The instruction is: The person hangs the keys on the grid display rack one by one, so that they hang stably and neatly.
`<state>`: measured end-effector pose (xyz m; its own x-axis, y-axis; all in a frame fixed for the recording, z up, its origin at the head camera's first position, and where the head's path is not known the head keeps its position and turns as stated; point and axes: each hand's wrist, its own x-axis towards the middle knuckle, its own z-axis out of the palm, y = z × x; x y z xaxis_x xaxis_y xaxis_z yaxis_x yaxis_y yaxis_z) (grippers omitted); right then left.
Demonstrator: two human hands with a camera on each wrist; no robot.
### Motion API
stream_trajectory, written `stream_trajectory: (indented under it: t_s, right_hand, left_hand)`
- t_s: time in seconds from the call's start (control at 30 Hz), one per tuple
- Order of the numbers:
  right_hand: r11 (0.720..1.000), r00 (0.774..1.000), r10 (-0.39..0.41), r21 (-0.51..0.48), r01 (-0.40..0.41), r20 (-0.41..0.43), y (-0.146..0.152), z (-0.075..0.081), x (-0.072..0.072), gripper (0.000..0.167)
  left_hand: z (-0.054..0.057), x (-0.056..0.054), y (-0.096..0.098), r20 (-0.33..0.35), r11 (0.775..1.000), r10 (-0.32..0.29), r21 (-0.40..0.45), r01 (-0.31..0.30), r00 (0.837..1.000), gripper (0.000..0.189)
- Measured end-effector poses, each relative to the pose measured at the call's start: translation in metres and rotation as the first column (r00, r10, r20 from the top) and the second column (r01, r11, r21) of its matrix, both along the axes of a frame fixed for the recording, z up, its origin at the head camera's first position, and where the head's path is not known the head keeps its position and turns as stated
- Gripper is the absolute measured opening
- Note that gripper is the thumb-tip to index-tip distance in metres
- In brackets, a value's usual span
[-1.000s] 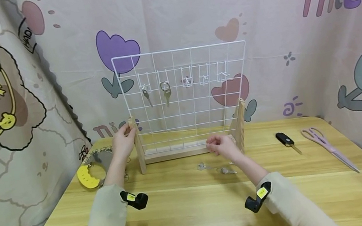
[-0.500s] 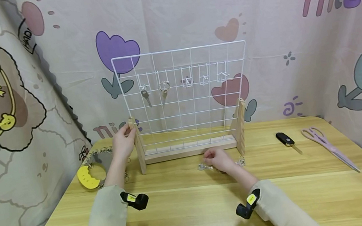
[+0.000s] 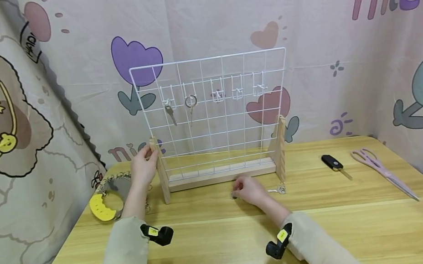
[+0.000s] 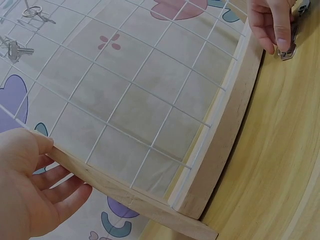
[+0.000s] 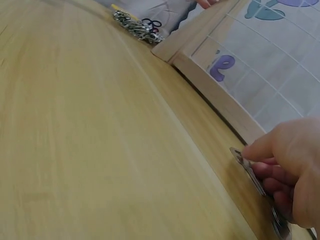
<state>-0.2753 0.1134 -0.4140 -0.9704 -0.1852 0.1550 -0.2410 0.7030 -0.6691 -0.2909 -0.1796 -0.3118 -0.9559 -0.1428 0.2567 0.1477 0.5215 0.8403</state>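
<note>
My left hand point(image 3: 143, 166) grips the left wooden upright point(image 3: 162, 176) of a white wire grid rack point(image 3: 220, 133), thumb and fingers on either side of it. My right hand point(image 3: 250, 190) is low at the tabletop before the rack's base. Its thumb and fingers pinch a small silver key point(image 5: 238, 156), partly covered by the hand. Another key point(image 3: 281, 189) lies to the right of this hand. Hooks point(image 3: 218, 96) line the grid; a small key point(image 3: 170, 115) hangs from the leftmost, and a key ring point(image 3: 191, 101) with its key from the one beside it.
A black car key point(image 3: 332, 162) and pink-handled scissors point(image 3: 386, 176) lie on the right of the wooden table point(image 3: 214, 251). At the left are a yellow ring-shaped piece point(image 3: 101, 208) and a chain point(image 5: 136, 27). A printed curtain point(image 3: 318, 18) stands behind.
My right hand has come down and left from before the rack's base to the key on the table. The hanging ringed key has turned edge-on. My left hand has stayed on the upright.
</note>
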Motion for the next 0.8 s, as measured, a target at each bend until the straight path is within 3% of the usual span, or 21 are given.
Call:
stream_trajectory:
  t_s: [0.33,0.53,0.8]
  right_hand:
    - [0.995,0.998,-0.044,0.097,0.039,0.050,-0.007,0.005,0.001,0.008]
    - [0.994,0.995,-0.039,0.103,0.030,0.089,-0.009,0.010,-0.001,0.005]
    - [0.993,0.998,-0.023,0.119,0.016,0.054,-0.008,0.011,-0.001,0.006]
  left_hand:
    - [0.001,0.002,0.001,0.002,1.000,0.004,-0.006,-0.004,1.000,0.048]
    - [0.002,0.002,0.001,0.016,1.000,0.007,-0.002,-0.007,1.000,0.050]
    - [0.001,0.002,0.001,0.025,1.000,-0.002,0.008,0.002,1.000,0.051]
